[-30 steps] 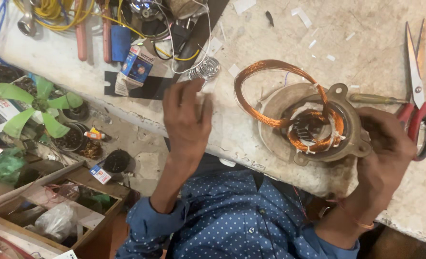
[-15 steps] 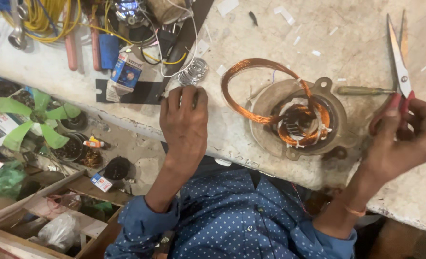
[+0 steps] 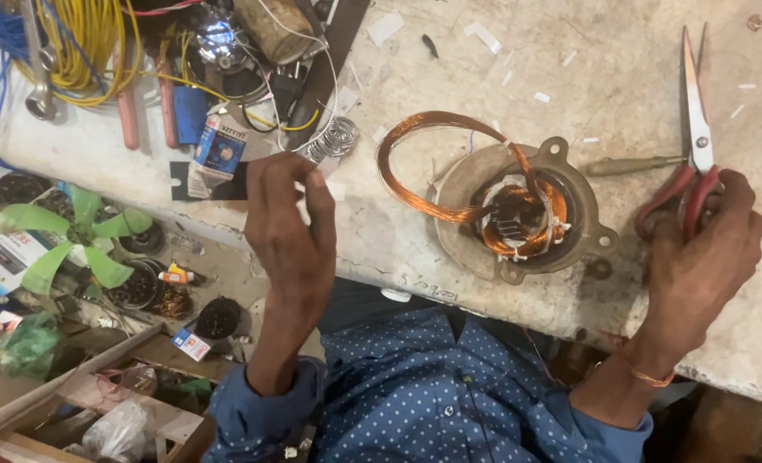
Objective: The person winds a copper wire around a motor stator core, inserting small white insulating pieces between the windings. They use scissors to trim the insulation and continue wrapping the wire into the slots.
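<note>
Head view: right hand (image 3: pixel 698 257) closing its fingers through the red handles of the scissors (image 3: pixel 696 137), blades lying shut on the worn workbench (image 3: pixel 501 51); left hand (image 3: pixel 291 231) pinching a small white scrap between thumb and fingertips; round motor housing (image 3: pixel 527 210) sitting between both hands, copper wire coil (image 3: pixel 432 163) looping out of it.

Glossy copper wire coil (image 3: pixel 436 163), shiny steel scissors (image 3: pixel 696 129) with red plastic handles, rough matt worktop (image 3: pixel 604 77).
</note>
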